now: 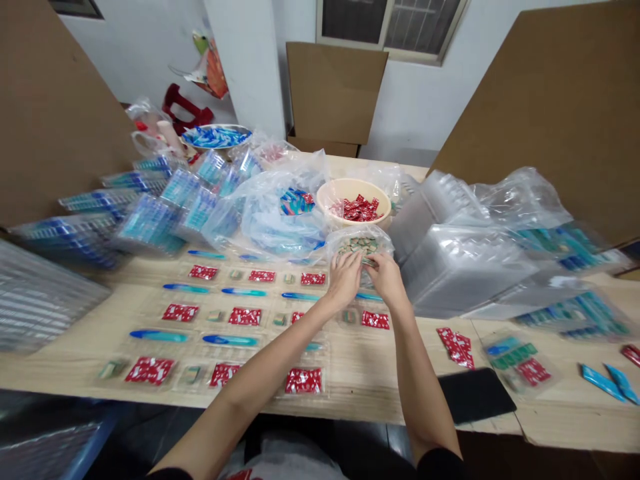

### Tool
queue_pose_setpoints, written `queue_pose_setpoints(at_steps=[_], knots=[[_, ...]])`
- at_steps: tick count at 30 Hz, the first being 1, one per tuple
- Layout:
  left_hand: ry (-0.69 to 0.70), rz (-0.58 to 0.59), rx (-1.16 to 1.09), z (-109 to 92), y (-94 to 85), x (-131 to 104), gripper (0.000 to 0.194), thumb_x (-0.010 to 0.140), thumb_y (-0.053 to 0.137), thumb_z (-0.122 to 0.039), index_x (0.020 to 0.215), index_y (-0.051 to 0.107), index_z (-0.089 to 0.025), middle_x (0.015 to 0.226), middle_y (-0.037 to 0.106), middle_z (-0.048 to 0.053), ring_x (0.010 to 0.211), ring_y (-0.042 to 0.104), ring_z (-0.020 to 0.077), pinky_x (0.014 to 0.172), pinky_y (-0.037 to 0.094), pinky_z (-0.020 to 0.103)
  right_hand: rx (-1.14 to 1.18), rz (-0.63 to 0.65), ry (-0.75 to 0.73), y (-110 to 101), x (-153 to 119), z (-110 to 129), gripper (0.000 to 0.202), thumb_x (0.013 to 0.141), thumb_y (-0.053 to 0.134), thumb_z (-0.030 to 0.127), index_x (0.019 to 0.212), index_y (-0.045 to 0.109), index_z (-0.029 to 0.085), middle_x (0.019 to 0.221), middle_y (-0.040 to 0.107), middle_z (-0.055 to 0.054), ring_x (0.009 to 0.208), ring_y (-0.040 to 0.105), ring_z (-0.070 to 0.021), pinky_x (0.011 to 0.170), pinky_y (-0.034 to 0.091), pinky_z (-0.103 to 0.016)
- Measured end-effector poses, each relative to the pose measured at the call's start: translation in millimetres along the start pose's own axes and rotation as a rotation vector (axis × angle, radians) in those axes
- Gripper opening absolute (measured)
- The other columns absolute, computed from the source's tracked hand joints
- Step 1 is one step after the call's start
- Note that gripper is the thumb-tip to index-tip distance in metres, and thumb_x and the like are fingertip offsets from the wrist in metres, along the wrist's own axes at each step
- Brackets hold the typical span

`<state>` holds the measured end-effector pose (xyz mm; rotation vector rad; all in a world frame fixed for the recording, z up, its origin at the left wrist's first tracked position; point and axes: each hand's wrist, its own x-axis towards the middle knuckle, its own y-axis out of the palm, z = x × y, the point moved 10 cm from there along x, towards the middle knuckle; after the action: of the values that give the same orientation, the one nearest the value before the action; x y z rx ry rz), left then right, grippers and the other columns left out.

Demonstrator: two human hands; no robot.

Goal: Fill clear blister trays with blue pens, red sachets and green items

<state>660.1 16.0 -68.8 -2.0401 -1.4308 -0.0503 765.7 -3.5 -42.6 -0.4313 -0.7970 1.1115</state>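
My left hand (344, 279) and my right hand (385, 275) meet at the front of a clear plastic bag (385, 241) filled with small green-and-tan pieces (357, 245). Both hands have their fingers closed around a few of these pieces, between the fingertips. Below my forearms, clear plastic trays (270, 363) lie in rows on the table. Many hold a red patterned packet (150, 371), a blue-and-turquoise stick (159, 336) and a small green piece (192, 375). My arms hide some trays.
Behind the bag stands a cream bowl (327, 200) of red packets. Stacked clear trays (470, 267) rise to the right, filled packs (150, 223) to the left. A black tablet-like slab (477, 396) lies at the front right. Cardboard panels (335, 90) stand behind.
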Motion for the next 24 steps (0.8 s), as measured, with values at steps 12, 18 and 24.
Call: queue_pose_setpoints(at_steps=[12,18,24], knots=[[-0.378,-0.136,-0.96,14.3,-26.4,-12.4,0.036,0.089,0.056,-0.03,0.121,0.064,-0.016,0.137,0.056,0.01,0.129,0.052,0.0237,0.108,0.043,0.039,0.421,-0.16,-0.043,3.6,-18.2,47.2,0.027,0.079,0.059,0.023,0.102,0.073,0.023,0.104,0.07,-0.008,0.1,0.063,-0.0215,0.093,0.051,-0.039],[-0.387,-0.201,-0.817,12.9,-23.4,-9.0,0.032,0.09,0.054,-0.021,0.119,0.065,-0.017,0.132,0.061,0.008,0.128,0.053,0.0204,0.113,0.036,0.039,0.213,-0.226,-0.072,5.9,-21.7,47.7,0.042,0.09,0.041,0.022,0.127,0.06,0.019,0.118,0.061,-0.014,0.114,0.055,-0.0217,0.104,0.042,-0.041],[-0.409,-0.202,-0.751,9.1,-24.6,-7.1,0.031,0.092,0.05,-0.017,0.119,0.065,-0.016,0.129,0.063,0.009,0.126,0.055,0.0206,0.114,0.035,0.042,0.168,-0.184,-0.133,14.7,-18.5,46.1,0.045,0.092,0.036,0.023,0.133,0.054,0.016,0.121,0.056,-0.016,0.116,0.053,-0.0212,0.103,0.042,-0.04]])
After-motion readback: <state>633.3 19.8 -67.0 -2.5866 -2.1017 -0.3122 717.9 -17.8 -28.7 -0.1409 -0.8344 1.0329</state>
